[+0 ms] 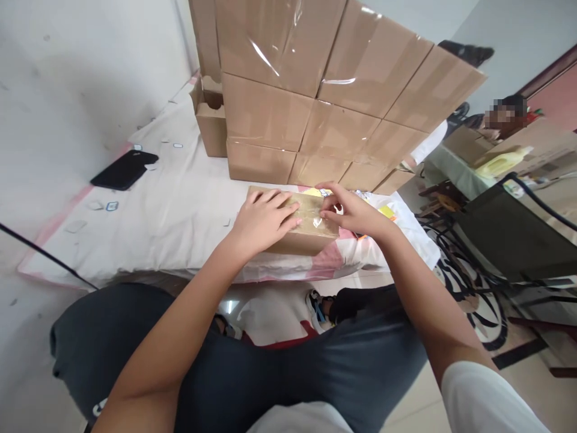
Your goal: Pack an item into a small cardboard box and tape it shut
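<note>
A small cardboard box (302, 243) lies in front of me on the cloth-covered surface, with shiny clear tape (317, 222) on its top. My left hand (264, 219) rests flat across the left part of that top, its fingers spread. Over the box's right end is my right hand (347, 209), with thumb and fingers curled towards each other near the tape. Whatever may be between those fingertips is too small to make out. Partly hidden behind my right hand are yellow and printed items (386, 211).
Behind the box rises a tall stack of taped cardboard boxes (270, 111), with an open narrow box (211, 129) at its left side. A black phone-like object (124, 170) lies on the white cloth (180, 222). On the right are a dark chair (518, 231) and another person (505, 117).
</note>
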{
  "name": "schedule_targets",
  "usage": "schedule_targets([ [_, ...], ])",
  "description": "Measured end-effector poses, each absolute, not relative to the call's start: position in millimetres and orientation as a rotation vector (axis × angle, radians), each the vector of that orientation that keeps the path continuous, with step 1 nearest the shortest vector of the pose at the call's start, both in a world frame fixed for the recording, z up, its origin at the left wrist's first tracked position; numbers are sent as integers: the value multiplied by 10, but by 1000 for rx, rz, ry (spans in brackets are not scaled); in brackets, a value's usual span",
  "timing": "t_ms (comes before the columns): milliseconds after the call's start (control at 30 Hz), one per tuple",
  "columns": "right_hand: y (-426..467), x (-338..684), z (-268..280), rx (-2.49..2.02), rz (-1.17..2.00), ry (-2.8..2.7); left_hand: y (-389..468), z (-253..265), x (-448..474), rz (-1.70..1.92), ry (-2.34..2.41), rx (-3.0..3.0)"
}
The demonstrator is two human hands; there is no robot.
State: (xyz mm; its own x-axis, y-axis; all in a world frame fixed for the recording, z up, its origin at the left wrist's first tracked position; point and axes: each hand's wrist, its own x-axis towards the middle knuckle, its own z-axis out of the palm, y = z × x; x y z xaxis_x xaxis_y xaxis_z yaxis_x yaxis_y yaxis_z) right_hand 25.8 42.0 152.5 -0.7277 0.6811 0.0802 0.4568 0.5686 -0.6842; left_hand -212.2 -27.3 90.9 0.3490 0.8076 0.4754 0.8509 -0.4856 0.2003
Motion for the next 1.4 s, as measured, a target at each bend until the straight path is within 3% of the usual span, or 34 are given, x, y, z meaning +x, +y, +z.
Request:
schedule_targets([
  [200, 485, 267, 1370, -846, 1001, -2378, -324, 916, -2095, -725, -1509, -2524],
  [433, 617, 313, 1204, -725, 778, -2360, -409, 800, -1741, -659, -1376, -2551],
  [667, 903, 542, 1085, -1372, 151, -2068, -463, 727, -1594, -684, -1341, -2469],
  [867, 1200, 984, 645, -1533, 111, -2096, -445, 817, -1509, -642, -1357, -2504],
  [1100, 985, 1309, 499, -1826, 23, -2571, -411, 911, -1365, -525, -1487, -2506],
  [1400, 932, 1251, 323, -1838, -144, -2678, -421, 806, -1414, -553, -1345, -2468],
])
